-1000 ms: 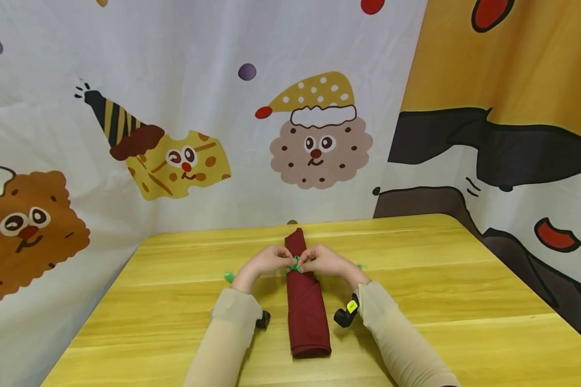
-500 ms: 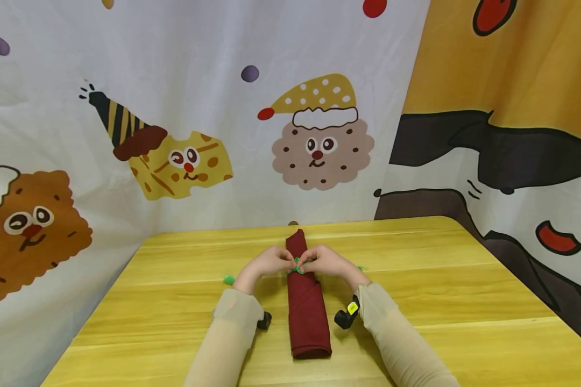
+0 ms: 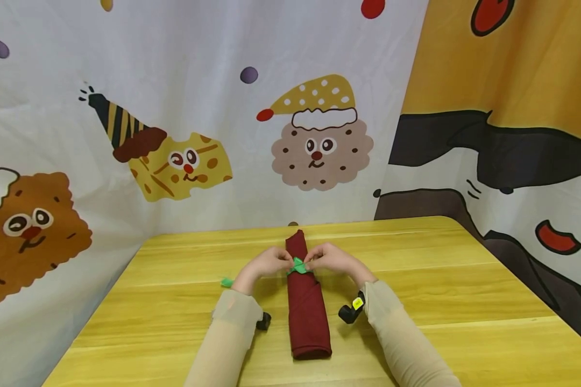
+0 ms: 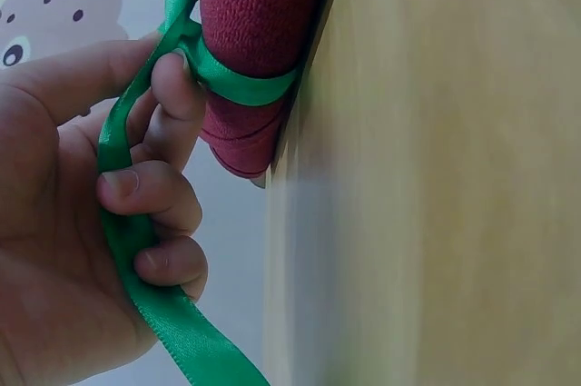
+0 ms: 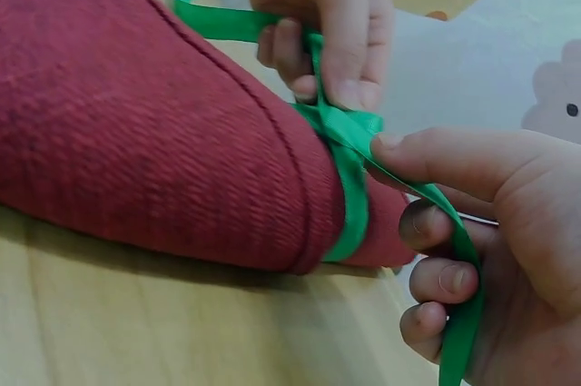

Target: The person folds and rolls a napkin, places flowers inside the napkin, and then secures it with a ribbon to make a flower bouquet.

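Observation:
A dark red cloth roll [image 3: 309,317] lies lengthwise on the table, with a green ribbon [image 3: 298,265] wrapped round its narrower far part. The ribbon crosses itself on top of the roll. My left hand [image 3: 269,262] holds one end of it, which runs across the palm under curled fingers in the left wrist view and hangs out below. From the other side my right hand [image 3: 333,258] pinches the ribbon near the crossing, between thumb and forefinger. Its tail passes down along the curled fingers [image 5: 445,279] in the right wrist view.
The yellow wood-grain table [image 3: 431,301] extends on both sides of the roll. Behind it hangs a white curtain [image 3: 198,70] with cartoon prints. A green ribbon tail [image 3: 227,282] shows left of the left wrist. Black wrist cameras [image 3: 351,308] sit under the sleeves.
My right hand has moved slightly to the right, away from the left. More of the green ribbon shows between the hands over the roll. The left hand has barely moved.

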Action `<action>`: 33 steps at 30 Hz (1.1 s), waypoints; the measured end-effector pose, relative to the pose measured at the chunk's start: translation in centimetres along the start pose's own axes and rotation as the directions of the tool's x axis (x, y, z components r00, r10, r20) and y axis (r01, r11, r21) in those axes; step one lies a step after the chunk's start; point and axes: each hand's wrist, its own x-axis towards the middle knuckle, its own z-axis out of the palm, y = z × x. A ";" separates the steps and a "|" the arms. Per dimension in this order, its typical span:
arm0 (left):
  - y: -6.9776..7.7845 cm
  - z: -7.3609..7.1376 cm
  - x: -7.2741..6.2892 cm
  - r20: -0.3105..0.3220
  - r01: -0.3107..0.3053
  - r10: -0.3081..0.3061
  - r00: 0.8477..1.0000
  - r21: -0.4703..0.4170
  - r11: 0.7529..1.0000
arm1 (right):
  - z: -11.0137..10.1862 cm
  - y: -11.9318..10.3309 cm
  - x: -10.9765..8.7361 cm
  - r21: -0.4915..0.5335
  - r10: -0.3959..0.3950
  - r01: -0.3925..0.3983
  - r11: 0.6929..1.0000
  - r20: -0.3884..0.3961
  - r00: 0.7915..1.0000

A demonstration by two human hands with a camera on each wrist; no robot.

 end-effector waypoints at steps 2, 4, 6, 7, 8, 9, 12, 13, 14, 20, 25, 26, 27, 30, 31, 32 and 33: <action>-0.1 0.0 0.0 -0.002 0.006 -0.006 1.000 -0.001 1.000 | -0.4 0.0 -0.2 -0.010 0.012 -0.012 1.000 -0.003 1.000; -0.1 0.0 -0.1 -0.003 0.003 -0.003 1.000 0.000 1.000 | -0.8 -0.1 -0.5 -0.024 0.019 -0.019 1.000 -0.011 1.000; -0.1 0.0 -0.1 -0.001 -0.003 0.003 1.000 -0.001 1.000 | -1.0 -0.2 -0.6 -0.036 0.024 -0.025 0.999 -0.020 1.000; -0.1 0.0 -0.1 0.000 -0.008 0.008 1.000 -0.003 1.000 | -1.1 -0.2 -0.6 -0.044 0.023 -0.024 0.999 -0.022 0.999; -0.1 0.0 -0.2 0.000 -0.010 0.010 1.000 -0.006 1.000 | -1.1 -0.3 -0.6 -0.050 0.027 -0.028 0.998 -0.022 0.999; -0.1 0.0 -0.2 0.000 -0.012 0.012 1.000 -0.009 1.000 | -1.0 -0.4 -0.6 -0.052 0.024 -0.025 0.998 -0.016 1.000; -0.2 -0.1 -0.3 0.004 -0.006 0.006 1.000 -0.029 1.000 | -0.6 -0.7 -0.4 -0.050 0.008 -0.007 0.999 0.011 1.000; -0.2 0.0 -0.3 0.006 -0.003 0.003 1.000 -0.037 0.999 | -0.4 -0.8 -0.3 -0.045 -0.004 0.005 0.999 0.021 1.000; -0.2 0.0 -0.3 0.009 -0.001 0.002 1.000 -0.043 0.999 | -0.2 -0.9 -0.2 -0.040 -0.012 0.013 0.999 0.028 1.000; -0.1 0.0 -0.5 0.031 0.000 0.001 1.000 -0.045 0.999 | 1.3 -1.2 0.4 -0.041 -0.028 0.029 0.999 0.012 1.000; -0.1 0.1 -0.5 0.047 -0.002 0.004 0.999 -0.051 0.999 | 2.2 -1.2 0.5 -0.066 0.008 -0.010 0.998 -0.038 0.999; -0.1 0.1 -0.5 0.049 0.000 0.003 0.999 -0.053 0.999 | 2.2 -1.2 0.5 -0.066 0.016 -0.019 0.998 -0.045 0.999; -0.1 0.1 -0.4 0.051 0.000 0.003 0.999 -0.054 0.999 | 2.3 -1.2 0.5 -0.067 0.025 -0.028 0.997 -0.051 0.998; -0.1 0.1 -0.3 0.052 0.003 0.000 0.999 -0.056 0.998 | 2.4 -1.0 0.6 -0.069 0.032 -0.036 0.997 -0.063 0.998; -0.2 0.1 -0.3 0.052 0.001 0.002 0.999 -0.057 0.998 | 2.4 -1.0 0.6 -0.070 0.030 -0.035 0.997 -0.065 0.997; -0.2 0.1 -0.2 0.052 0.002 0.001 0.999 -0.059 0.998 | 2.3 -0.9 0.7 -0.072 0.026 -0.031 0.997 -0.068 0.997; -0.3 0.2 -0.2 0.052 0.003 0.000 0.999 -0.061 0.998 | 2.3 -0.8 0.7 -0.076 0.021 -0.026 0.997 -0.070 0.997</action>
